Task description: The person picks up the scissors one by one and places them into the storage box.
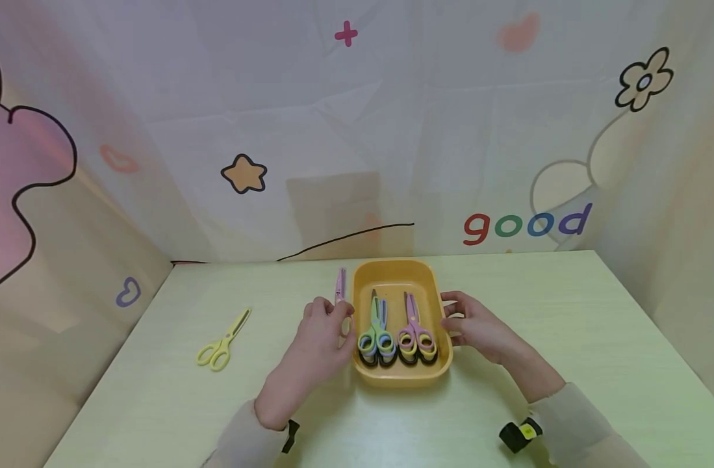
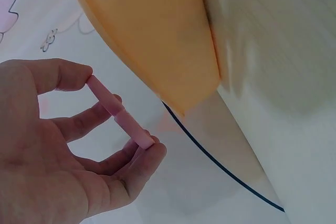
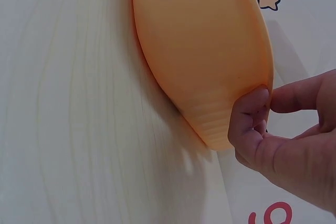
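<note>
My left hand (image 1: 321, 331) pinches a pair of pink scissors (image 1: 340, 286) by the handles, blades pointing away toward the wall. In the left wrist view, the pink handle (image 2: 119, 111) lies edge-on between the thumb and fingers. Just right of it stands a yellow-orange tray (image 1: 396, 270) on the table. My right hand (image 1: 476, 325) grips the tray's right side, with fingers bent at the rim in the right wrist view. Inside the tray, scissors lie in two stacks: green scissors (image 1: 375, 318) top the left one, pink-purple scissors (image 1: 413, 317) the right. Blue, yellow and black handles show beneath.
A pair of yellow scissors (image 1: 223, 344) lies on the pale wood-grain table (image 1: 158, 403) to the left. A printed curtain (image 1: 450, 130) hangs right behind the table's far edge and along both sides. Dark wrist straps show under both sleeves.
</note>
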Action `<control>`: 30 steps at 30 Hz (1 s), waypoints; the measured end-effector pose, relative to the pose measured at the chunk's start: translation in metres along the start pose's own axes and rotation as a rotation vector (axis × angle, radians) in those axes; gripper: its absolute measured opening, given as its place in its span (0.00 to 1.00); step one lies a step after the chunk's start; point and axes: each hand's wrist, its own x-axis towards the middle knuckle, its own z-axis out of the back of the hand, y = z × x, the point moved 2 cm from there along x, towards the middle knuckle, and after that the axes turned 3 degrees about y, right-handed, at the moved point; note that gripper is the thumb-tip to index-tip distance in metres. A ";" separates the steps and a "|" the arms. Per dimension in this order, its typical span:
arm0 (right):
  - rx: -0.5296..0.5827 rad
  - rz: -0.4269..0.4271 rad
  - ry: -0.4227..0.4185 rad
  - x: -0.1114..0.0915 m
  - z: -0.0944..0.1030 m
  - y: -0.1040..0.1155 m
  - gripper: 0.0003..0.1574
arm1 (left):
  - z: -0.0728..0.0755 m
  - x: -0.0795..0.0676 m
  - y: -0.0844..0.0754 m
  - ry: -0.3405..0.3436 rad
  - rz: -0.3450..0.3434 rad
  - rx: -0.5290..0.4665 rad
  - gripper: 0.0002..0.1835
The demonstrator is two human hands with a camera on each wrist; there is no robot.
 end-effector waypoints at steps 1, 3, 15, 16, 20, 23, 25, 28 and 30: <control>-0.001 -0.001 0.000 0.000 0.000 0.000 0.38 | -0.001 0.001 -0.002 0.001 -0.009 -0.002 0.12; -0.001 0.000 0.000 0.000 0.000 0.001 0.37 | -0.004 0.004 -0.006 0.010 -0.020 -0.009 0.12; -0.004 -0.001 0.004 -0.001 0.000 0.001 0.38 | -0.019 0.018 -0.026 0.056 -0.077 0.017 0.12; -0.002 0.000 0.004 -0.001 0.000 0.001 0.38 | -0.020 0.019 -0.027 0.063 -0.085 0.039 0.12; 0.000 -0.001 0.006 -0.001 0.000 0.002 0.38 | -0.026 0.021 -0.034 0.088 -0.110 0.136 0.11; 0.000 -0.003 0.005 -0.001 0.000 0.003 0.38 | -0.028 0.023 -0.037 0.098 -0.109 0.168 0.12; 0.000 -0.004 0.004 -0.001 0.000 0.003 0.38 | -0.030 0.024 -0.039 0.107 -0.109 0.179 0.12; 0.002 -0.006 0.002 -0.002 0.000 0.003 0.37 | -0.034 0.025 -0.042 0.126 -0.114 0.207 0.12; 0.002 -0.005 0.003 -0.002 0.000 0.003 0.37 | -0.036 0.026 -0.044 0.131 -0.119 0.237 0.12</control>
